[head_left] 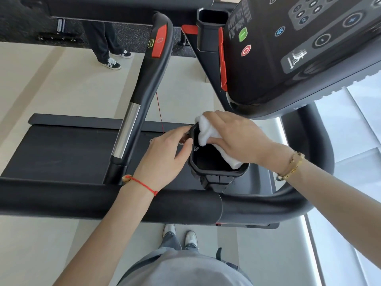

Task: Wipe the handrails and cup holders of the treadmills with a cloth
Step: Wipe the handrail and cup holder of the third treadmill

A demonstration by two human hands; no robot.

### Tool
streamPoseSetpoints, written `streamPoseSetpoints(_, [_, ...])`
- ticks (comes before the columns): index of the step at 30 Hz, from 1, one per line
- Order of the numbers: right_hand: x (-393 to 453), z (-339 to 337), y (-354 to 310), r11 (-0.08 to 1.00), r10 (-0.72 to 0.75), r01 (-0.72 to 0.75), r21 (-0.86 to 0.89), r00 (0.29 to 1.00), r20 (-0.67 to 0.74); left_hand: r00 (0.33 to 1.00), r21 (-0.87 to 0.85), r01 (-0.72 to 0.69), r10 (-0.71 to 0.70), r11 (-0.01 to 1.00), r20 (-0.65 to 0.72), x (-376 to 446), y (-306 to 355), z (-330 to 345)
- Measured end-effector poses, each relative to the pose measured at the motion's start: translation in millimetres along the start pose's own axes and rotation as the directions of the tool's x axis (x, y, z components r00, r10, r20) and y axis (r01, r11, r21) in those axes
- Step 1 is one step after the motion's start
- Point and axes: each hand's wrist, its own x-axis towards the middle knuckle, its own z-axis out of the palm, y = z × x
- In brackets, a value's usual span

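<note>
The right hand (233,139) presses a folded white cloth (208,134) against the far inner rim of the black octagonal plastic cup holder (216,172), its fingers curled over the fabric, part of which hangs down into the cup. The left hand (165,155) steadies the holder's left wall, fingers bent round its edge; it seems to pinch something small and brownish there, too hidden to identify. Nearest the person runs the thick black padded handrail (103,201); the dark control console (299,48) hangs above.
</note>
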Motion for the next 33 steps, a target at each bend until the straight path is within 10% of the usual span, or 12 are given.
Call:
streamPoseSetpoints(6, [-36.3, -0.7, 11.3, 0.966, 0.069, -0.071, 0.250, 0.997, 0.017, 1.000, -0.009, -0.010, 0.010, 1.000, 0.013, -0.4, 0.1, -1.8])
streamPoseSetpoints(16, [13.3, 0.1, -5.8, 0.998, -0.037, 0.037, -0.050, 0.999, -0.006, 1.000, 0.013, -0.004, 0.003, 1.000, 0.027, -0.7, 0.1, -1.7])
streamPoseSetpoints(33, [-64.9, 25.3, -18.0, 0.706, 0.530, -0.472, 0.528, 0.847, 0.049, 0.996, 0.059, -0.083, 0.081, 0.995, 0.026, 0.0, 1.1, -2.1])
